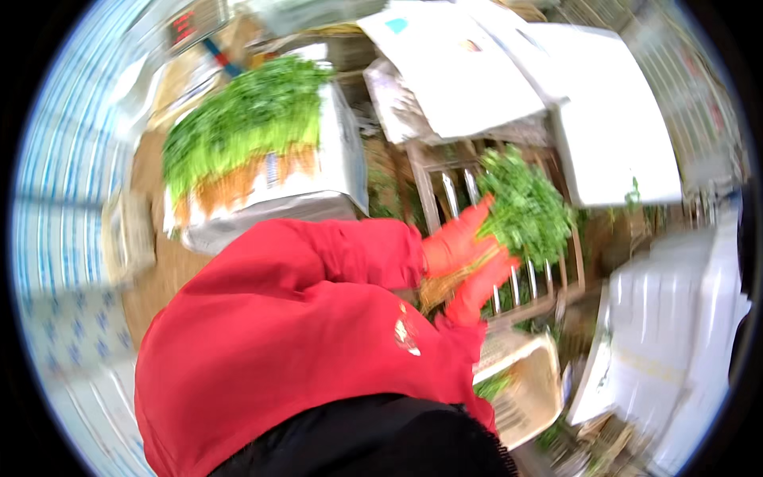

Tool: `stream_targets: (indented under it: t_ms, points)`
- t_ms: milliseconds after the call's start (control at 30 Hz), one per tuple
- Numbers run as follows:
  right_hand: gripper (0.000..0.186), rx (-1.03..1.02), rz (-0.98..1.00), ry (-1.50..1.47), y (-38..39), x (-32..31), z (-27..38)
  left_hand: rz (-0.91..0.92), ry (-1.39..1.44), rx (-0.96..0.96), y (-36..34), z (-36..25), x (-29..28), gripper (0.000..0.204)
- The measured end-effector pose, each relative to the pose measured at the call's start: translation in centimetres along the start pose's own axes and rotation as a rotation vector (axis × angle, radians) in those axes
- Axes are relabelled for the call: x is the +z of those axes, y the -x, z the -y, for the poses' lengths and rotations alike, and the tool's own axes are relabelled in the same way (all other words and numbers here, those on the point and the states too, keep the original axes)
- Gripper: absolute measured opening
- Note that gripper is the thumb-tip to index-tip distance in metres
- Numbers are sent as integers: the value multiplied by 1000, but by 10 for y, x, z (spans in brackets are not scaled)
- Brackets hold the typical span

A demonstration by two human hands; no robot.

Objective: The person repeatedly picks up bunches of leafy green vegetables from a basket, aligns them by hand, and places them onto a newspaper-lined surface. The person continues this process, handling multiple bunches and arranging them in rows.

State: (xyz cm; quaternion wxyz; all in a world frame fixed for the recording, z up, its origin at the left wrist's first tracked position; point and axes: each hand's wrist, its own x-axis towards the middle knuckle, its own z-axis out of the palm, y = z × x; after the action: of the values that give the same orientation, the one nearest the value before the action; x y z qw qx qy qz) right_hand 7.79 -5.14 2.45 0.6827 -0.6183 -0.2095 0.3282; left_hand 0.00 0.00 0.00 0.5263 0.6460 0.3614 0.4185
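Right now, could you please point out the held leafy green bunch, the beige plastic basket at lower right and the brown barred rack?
Leafy green bunch (pixel 524 208): head view, middle of its leaves.
Beige plastic basket (pixel 546 383): head view, its right wall.
Brown barred rack (pixel 424 188): head view, left rail.

Herb bunch (pixel 528 208) apparently over slatted rack (pixel 423 188), right of stacked greens (pixel 246 119)

Bright, whitish light fills the frame; the white box (pixel 620 119) at upper right washes out almost to blank. Motion blur smears the stacked greens (pixel 246 107) at upper left and softens the hands (pixel 458 241) and leafy bunch (pixel 526 208) right of centre. Striped sheeting (pixel 67 159) curves along the left rim; black rounds off the corners.
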Motion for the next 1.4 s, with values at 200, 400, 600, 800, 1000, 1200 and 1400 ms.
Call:
stream_targets:
  t_ms: [200, 400, 600, 800, 1000, 1200, 1400]
  points:
    - [65, -528, 292, 579, 64, 66, -14, -387, -198, 205, 62, -70, -129, 85]
    - [46, -342, 870, 260, 214, 253, 5, -825, -324, 230, 173, -79, -325, 86]
    - [63, -374, 1339, 159, 394, 436, -69, -1166, -440, 74, 323, -80, -550, 75]
    - [83, -674, 1566, 639, 517, 537, -171, -1064, -797, -465, 464, -5, -707, 88]
    - [66, -760, 1592, 865, 512, 556, -141, -799, -826, -731, 492, -42, -757, 78]
    - [37, -1133, 1413, 392, 553, 617, -107, -1155, -946, -248, 481, -16, -780, 63]
    - [45, -1294, 1518, 751, 541, 675, -226, -879, -1020, -370, 444, 73, -806, 59]
